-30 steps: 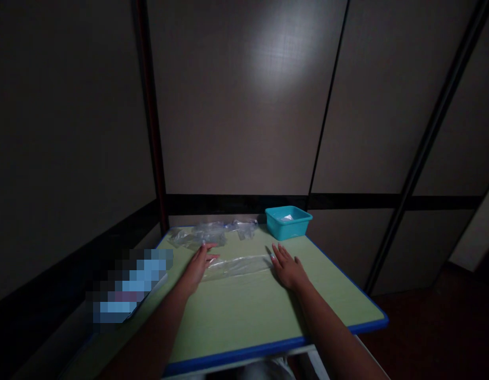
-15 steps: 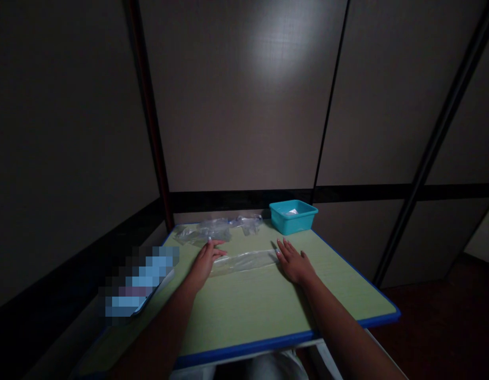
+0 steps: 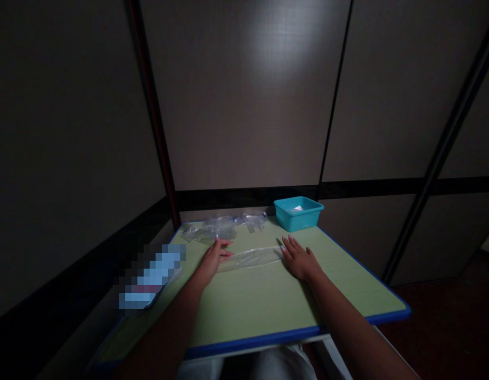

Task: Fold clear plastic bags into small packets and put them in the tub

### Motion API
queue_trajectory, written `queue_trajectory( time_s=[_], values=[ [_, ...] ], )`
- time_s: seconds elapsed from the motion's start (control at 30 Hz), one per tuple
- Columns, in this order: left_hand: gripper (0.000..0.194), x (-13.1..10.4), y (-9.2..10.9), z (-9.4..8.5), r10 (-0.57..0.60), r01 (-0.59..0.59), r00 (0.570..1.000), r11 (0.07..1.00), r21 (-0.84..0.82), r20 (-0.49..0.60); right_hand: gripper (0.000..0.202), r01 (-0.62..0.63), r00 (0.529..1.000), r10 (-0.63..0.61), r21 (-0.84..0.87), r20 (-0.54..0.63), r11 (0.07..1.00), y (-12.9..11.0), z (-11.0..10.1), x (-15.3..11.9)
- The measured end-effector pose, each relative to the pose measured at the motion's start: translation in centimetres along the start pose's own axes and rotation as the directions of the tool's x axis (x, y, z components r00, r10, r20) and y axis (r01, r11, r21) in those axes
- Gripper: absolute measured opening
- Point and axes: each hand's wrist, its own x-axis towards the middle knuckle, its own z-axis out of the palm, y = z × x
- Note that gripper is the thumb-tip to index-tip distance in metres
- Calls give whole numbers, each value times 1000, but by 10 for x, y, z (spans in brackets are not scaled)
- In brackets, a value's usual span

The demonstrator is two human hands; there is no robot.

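Note:
A clear plastic bag [image 3: 254, 257], narrowed to a long strip, lies across the green table between my two hands. At its left end is my left hand [image 3: 213, 258], turned on its side with the fingers stretched and apart. My right hand [image 3: 300, 259] lies palm down over the strip's right end, fingers extended. Both hands touch or nearly touch the plastic; neither is wrapped round it. Beyond my left hand, more clear plastic bags [image 3: 218, 228] lie crumpled at the table's far side.
A turquoise plastic basket [image 3: 298, 216] stands at the far right with something whitish inside. On the left edge rests a blurred-out, pixelated object [image 3: 153, 279]. The green table [image 3: 252, 311] has a blue rim, and panelled walls [image 3: 244, 105] rise behind it.
The whole view has shifted a little, so everything sits slightly further right. The hands and the plastic strip keep nearly the same places on the table.

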Motion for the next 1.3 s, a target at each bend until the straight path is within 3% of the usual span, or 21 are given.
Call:
queue_trajectory(
  time_s=[0.23, 0.4, 0.53, 0.67, 0.8, 0.97, 1.17, 1.3],
  values=[
    [65, 3, -5, -1, -16, 16, 1000, 999, 35, 2, 54, -11, 1000, 11, -7, 22, 1000, -4, -4, -4],
    [66, 2, -4, 0, -18, 18, 1000, 999, 46, 2, 51, 2, 998, -6, -64, -57, 998, -14, -13, -9],
    [67, 1, -1, 2, -15, 15, 1000, 998, 54, 2, 51, 163, 983, -170, -92, -74, 982, -46, -22, -11],
    [66, -2, 3, 3, -2, 1, 1000, 997, 78, 15, 52, 391, 917, -391, 5, 80, 920, -93, -20, -13],
    [67, -4, 3, 4, 21, -23, 1000, 991, 129, 20, 55, 443, 886, -449, 81, 112, 893, -126, -6, -15],
    [63, -3, 2, 6, 82, -79, 997, 967, 242, 0, 58, 426, 897, -433, 85, 94, 901, -135, 4, -17],
    [33, -8, 10, -1, 278, -228, 959, 873, 431, -57, 57, 412, 905, -415, 43, 99, 910, -135, 4, -19],
    [33, -19, 2, -3, 303, -219, 953, 660, 719, 11, 54, 428, 900, -431, 56, 71, 902, -134, 7, -18]
  ],
)
